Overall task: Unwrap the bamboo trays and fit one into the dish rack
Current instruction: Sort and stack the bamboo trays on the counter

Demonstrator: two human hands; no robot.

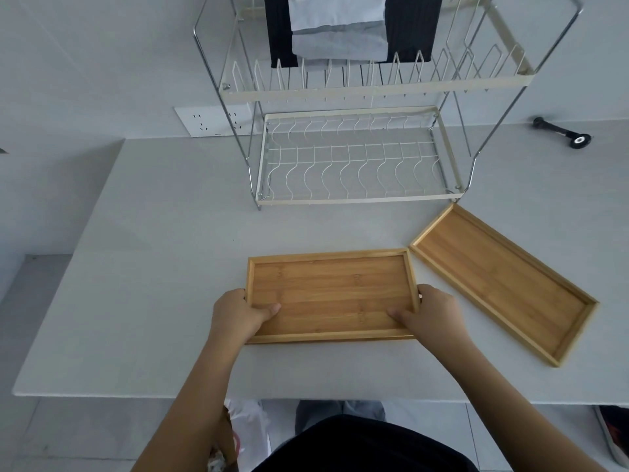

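Bamboo tray in both hands, unwrapped, square to me on the white counter.

I've got my left hand and right hand clamped on its short ends near the front corners, thumbs inside on the base, other fingers curled under the rim. Second tray lies bare and angled just beside it on the right. Dish rack stands beyond, lower tier empty. My call: lift level, keep long edge parallel to the rack front, slide in under the lower wire shelf, watch the chrome legs for snagging.
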